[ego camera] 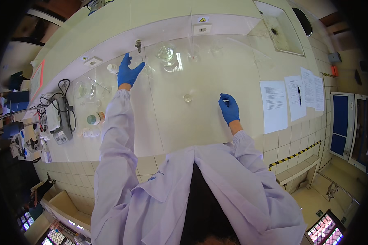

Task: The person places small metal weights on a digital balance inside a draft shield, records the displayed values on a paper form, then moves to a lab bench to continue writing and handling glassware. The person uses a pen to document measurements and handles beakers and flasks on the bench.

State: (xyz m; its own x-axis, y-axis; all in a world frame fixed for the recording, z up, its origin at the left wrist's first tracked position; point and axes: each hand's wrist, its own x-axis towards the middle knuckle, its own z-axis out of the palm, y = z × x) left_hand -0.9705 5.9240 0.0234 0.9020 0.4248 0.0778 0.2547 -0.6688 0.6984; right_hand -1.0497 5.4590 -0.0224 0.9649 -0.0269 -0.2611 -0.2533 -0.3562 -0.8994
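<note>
My left hand point(128, 71), in a blue glove, reaches towards the back of the bench with thumb and fingers spread. Close by its thumb stands a clear glass vessel point(137, 61), and a white-capped bottle point(111, 68) is just left of the fingers. Whether the hand touches either I cannot tell. My right hand point(229, 105), also gloved in blue, hovers over the bench at the right with its fingers curled; whether something small is between them is unclear. A small glass dish or beaker point(187, 98) sits between the two hands. Behind it is a large glass beaker point(165, 54) with clear liquid.
Faint glassware, with a thin upright rod point(191, 36), lines the back beside a gas tap point(138, 45). Printed sheets point(273, 105) and a pen point(299, 95) lie right. At left are a green-lidded jar point(93, 119), a grey corded instrument point(59, 122) and more glassware. A sink point(282, 30) is back right.
</note>
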